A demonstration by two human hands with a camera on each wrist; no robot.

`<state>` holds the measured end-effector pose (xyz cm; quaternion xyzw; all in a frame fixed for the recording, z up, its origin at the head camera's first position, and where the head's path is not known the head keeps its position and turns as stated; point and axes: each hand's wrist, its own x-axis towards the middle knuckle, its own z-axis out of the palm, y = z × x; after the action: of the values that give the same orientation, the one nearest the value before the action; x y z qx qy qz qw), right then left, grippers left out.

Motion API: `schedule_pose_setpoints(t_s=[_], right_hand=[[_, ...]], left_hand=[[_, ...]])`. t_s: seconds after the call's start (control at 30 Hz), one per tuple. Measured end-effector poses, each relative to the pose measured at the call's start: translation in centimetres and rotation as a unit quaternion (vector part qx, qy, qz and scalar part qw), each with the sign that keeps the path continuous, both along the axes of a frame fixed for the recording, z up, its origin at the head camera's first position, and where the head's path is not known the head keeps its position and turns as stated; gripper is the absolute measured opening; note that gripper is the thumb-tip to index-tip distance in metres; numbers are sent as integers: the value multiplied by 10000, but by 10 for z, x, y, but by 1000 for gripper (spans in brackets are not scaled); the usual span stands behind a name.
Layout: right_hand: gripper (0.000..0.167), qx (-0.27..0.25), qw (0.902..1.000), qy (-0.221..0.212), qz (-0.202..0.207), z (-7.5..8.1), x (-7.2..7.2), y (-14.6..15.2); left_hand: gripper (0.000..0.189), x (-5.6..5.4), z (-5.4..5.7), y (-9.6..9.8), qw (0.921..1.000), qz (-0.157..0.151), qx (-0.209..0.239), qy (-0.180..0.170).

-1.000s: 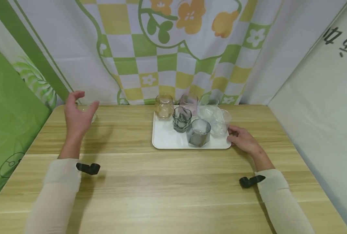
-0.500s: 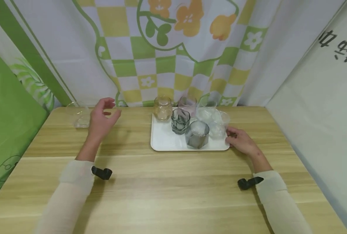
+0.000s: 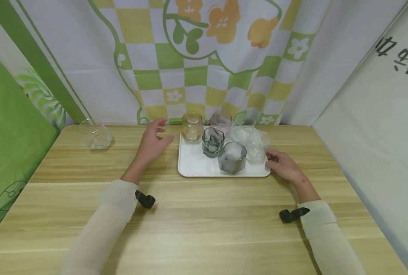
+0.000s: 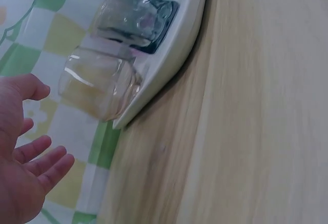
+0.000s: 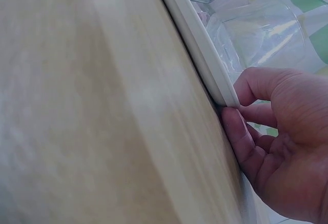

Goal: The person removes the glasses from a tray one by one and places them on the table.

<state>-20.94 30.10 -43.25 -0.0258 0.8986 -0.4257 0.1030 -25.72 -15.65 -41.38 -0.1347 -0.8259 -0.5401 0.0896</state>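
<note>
A white tray bears several glasses in the head view. At its back left stands an amber glass, beside a pinkish glass. A dark green-grey glass and a smoky grey glass stand in front, with two clear glasses to the right. My left hand hovers left of the tray, fingers spread and holding nothing; the amber glass is nearest. With finger and thumb my right hand pinches the tray's right edge, close to a clear glass.
One more clear glass stands alone at the back left of the wooden table. A checked floral curtain hangs right behind the table's back edge. Green cloth borders the left side, and a pale sheet the right.
My left hand has moved right, away from the lone clear glass at the back left, to beside the tray. My right hand stays on the tray's edge, and the tray has hardly shifted.
</note>
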Motion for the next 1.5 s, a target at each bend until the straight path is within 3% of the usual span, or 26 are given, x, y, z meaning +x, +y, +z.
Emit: schedule_pose_setpoints(t_s=[0.17, 0.47, 0.73, 1.5], right_hand=[[64, 84, 10000, 4, 6, 0, 0, 0], [53, 214, 9997, 148, 16, 2, -3, -1], [59, 90, 9999, 114, -1, 1, -3, -1], [66, 131, 9999, 71, 12, -1, -1, 1]], left_hand=[[69, -8, -6, 19, 9999, -11, 39, -114], [78, -20, -11, 42, 9999, 43, -104, -7], [84, -28, -17, 48, 9992, 82, -380, -87], [94, -44, -22, 68, 9992, -5, -302, -270]])
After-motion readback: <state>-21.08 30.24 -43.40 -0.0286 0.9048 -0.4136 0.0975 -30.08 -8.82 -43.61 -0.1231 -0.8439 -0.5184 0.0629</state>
